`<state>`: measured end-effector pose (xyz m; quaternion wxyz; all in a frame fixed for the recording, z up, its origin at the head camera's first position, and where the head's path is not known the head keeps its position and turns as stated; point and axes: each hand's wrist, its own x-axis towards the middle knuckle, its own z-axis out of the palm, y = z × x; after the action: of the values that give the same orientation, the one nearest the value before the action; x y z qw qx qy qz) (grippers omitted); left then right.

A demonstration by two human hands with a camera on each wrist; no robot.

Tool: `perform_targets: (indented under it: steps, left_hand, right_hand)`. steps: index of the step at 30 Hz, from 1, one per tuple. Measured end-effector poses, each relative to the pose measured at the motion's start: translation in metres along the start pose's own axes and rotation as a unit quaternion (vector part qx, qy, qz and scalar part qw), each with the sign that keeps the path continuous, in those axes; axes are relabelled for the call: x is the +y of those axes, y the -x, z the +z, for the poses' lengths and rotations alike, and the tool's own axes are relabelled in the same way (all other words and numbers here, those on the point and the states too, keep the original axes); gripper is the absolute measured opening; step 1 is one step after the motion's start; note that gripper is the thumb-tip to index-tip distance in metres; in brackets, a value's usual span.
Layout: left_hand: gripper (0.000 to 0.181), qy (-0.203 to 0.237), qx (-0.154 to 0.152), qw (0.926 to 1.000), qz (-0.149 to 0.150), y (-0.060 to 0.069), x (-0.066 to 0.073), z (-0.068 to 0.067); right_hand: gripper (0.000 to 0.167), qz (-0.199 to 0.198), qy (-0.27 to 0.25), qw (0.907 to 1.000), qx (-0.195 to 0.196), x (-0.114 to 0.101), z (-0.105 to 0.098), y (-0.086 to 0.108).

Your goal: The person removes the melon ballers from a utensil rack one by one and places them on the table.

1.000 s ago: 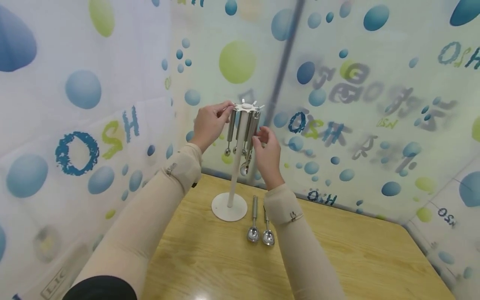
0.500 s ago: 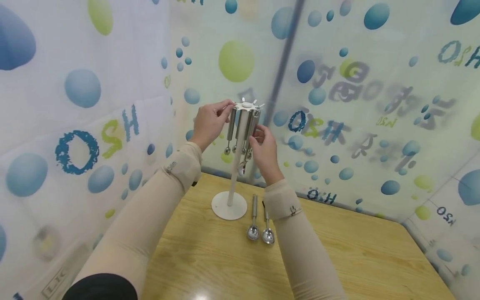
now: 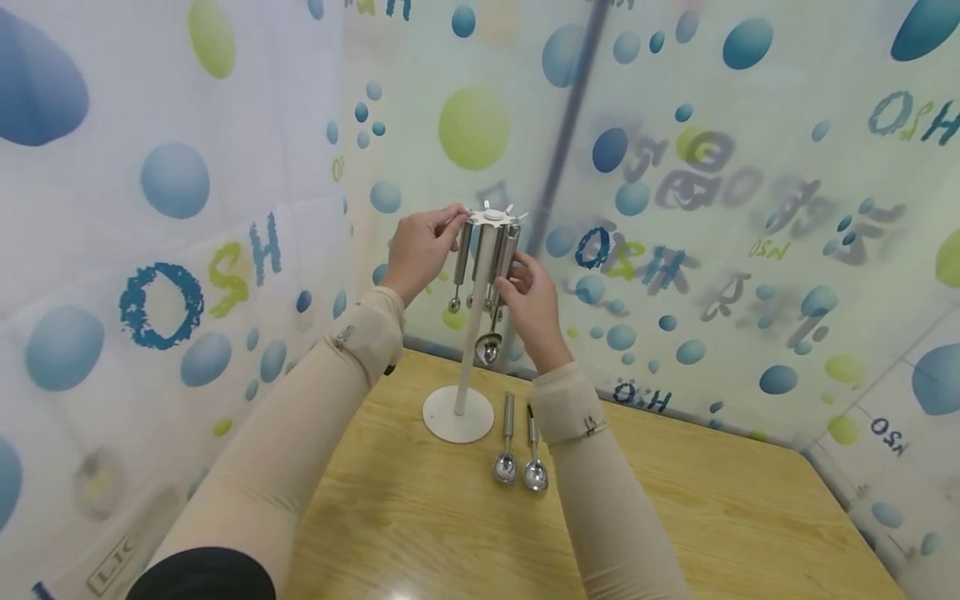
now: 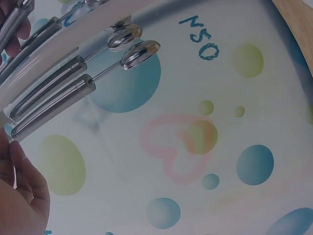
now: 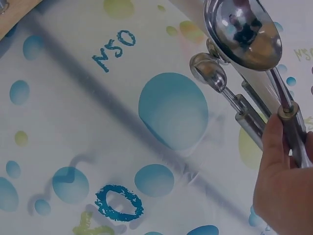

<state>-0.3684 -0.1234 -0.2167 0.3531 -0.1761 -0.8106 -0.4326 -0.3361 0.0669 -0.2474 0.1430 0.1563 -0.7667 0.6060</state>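
At the upper left of the tall white stand with a round base and notched top disc, the left hand pinches at the disc's left edge; whether the fingertips hold only the rim or also a hook there, I cannot tell. If that pinch were to slacken, the stand could swing or turn under a sideways push, since its weight sits high on a thin pole. Just beside that pinch, the slim silver metal scoops with small oval bowls hang from the stand's left side, and a knock could set them clinking or unhook one. Along the stand's right side, the large shiny metal scoop with a deep round bowl hangs lowest, and the right hand has thumb and fingers closed round its handle. Its top end reaches up near the disc's right edge, but I cannot tell whether it is hooked; if it is not, loosening the fingers would probably drop it onto the pale wooden table. To the right of the stand's base lie two polished metal scoops with rounded bowls, beneath the right forearm's cuff, where a lowered sleeve could nudge them or a falling scoop strike them.
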Motion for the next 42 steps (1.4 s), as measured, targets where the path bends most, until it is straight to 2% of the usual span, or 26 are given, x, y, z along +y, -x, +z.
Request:
perform_targets:
  steps: [4, 9, 22, 33, 42]
  left_hand:
    - [0.037, -0.002, -0.001, 1.0, -0.001, 0.0, 0.001, 0.001]
    - [0.035, -0.004, 0.0, 1.0, -0.006, 0.0, 0.002, 0.001]
    - [0.036, -0.01, -0.002, 0.9998, -0.014, 0.0, 0.0, 0.0]
    - [0.036, -0.013, -0.006, 0.9998, -0.013, 0.001, 0.001, 0.0]
    - [0.035, -0.008, -0.007, 0.9999, -0.012, -0.001, -0.001, 0.0]
  right_hand:
    - [0.054, -0.006, -0.008, 0.9999, -0.005, 0.002, -0.004, 0.0]
    - [0.05, -0.011, 0.001, 0.9999, 0.005, 0.004, -0.007, -0.001]
    - [0.048, -0.026, -0.02, 0.9992, 0.022, 0.001, -0.009, -0.001]
    - [0.047, -0.011, -0.018, 0.999, 0.04, -0.004, -0.012, 0.002]
    - [0.047, -0.034, -0.007, 0.9981, 0.05, -0.005, -0.017, 0.004]
